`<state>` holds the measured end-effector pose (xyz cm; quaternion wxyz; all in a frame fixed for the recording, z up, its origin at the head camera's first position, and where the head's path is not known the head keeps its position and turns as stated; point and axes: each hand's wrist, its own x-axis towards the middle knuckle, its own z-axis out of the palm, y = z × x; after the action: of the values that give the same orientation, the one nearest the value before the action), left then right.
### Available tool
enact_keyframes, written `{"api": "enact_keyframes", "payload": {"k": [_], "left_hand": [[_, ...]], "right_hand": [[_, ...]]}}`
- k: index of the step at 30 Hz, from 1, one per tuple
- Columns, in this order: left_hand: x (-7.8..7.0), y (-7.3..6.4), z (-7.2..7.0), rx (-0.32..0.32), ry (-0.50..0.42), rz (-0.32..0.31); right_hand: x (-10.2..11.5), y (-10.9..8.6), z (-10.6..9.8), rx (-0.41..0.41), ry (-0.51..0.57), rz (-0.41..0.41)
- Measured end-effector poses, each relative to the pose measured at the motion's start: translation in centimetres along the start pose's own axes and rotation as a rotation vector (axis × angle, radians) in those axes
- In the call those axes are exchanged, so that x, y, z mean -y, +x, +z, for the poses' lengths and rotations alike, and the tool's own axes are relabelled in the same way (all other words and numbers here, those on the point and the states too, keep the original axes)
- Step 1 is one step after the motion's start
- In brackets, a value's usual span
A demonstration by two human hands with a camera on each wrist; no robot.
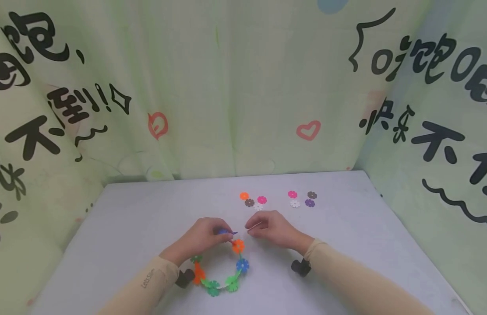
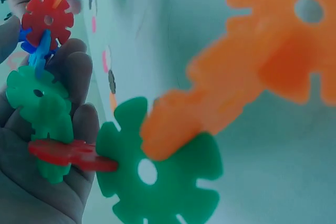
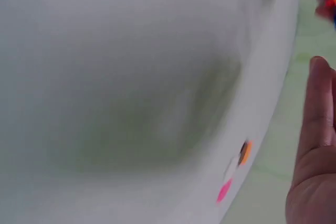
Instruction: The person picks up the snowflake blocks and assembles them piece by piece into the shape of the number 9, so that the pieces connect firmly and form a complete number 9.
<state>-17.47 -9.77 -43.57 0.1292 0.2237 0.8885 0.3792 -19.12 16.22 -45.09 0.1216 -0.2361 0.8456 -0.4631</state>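
A ring-shaped chain of slotted plastic flower discs (image 1: 242,265), in green, orange, blue and red, lies in a loop on the table. My left hand (image 1: 207,235) holds one stretch of it. In the left wrist view, the thumb and fingers are about a blue disc (image 2: 41,56) beside a red disc (image 2: 48,20). A green disc (image 2: 38,93) lies against the fingers, and an orange disc (image 2: 310,40) hangs closer to the camera. My right hand (image 1: 273,228) is just right of the chain, apart from it, its fingers slightly bent and no disc visible in them.
Beyond the right hand lie loose discs: orange (image 1: 244,196), brown (image 1: 249,203), pink (image 1: 262,200) and white (image 1: 258,207). Farther right are another pink disc (image 1: 292,194), a white one (image 1: 294,204), a grey-brown one (image 1: 312,195) and a purple one (image 1: 309,203). Printed curtains surround the white table (image 1: 149,210).
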Motion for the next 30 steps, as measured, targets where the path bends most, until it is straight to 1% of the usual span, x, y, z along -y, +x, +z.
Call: {"api": "enact_keyframes", "payload": {"k": [3, 5, 8, 11, 14, 19, 22, 26, 30], "left_hand": [[0.0, -0.1, -0.1, -0.013, -0.013, -0.016], [0.0, -0.2, -0.1, -0.018, -0.025, -0.025], [0.0, -0.3, -0.2, -0.022, -0.029, -0.04], [0.0, -0.3, -0.2, -0.021, -0.038, -0.058], [0.0, -0.2, -0.2, -0.017, -0.045, -0.061], [0.0, -0.1, -0.1, -0.015, -0.033, -0.058], [0.1, -0.2, 0.0, -0.016, -0.02, -0.061], [0.2, -0.2, 0.1, -0.012, -0.022, -0.048], [0.2, -0.2, 0.1, -0.013, -0.019, -0.033]], "right_hand": [[-1.7, 0.0, -1.9, -0.047, -0.099, 0.095], [-2.5, 0.0, -3.0, -0.081, -0.142, 0.166], [-3.3, 0.0, -4.4, -0.11, -0.194, 0.235], [-4.2, 0.2, -5.4, -0.111, -0.239, 0.246], [-5.2, 0.0, -6.7, -0.136, -0.279, 0.251], [-7.0, -0.8, -9.4, -0.204, -0.336, 0.275], [-7.7, -1.3, -10.7, -0.207, -0.358, 0.292], [-8.6, -1.8, -11.8, -0.203, -0.364, 0.314], [-9.7, -2.2, -12.7, -0.238, -0.403, 0.335]]}}
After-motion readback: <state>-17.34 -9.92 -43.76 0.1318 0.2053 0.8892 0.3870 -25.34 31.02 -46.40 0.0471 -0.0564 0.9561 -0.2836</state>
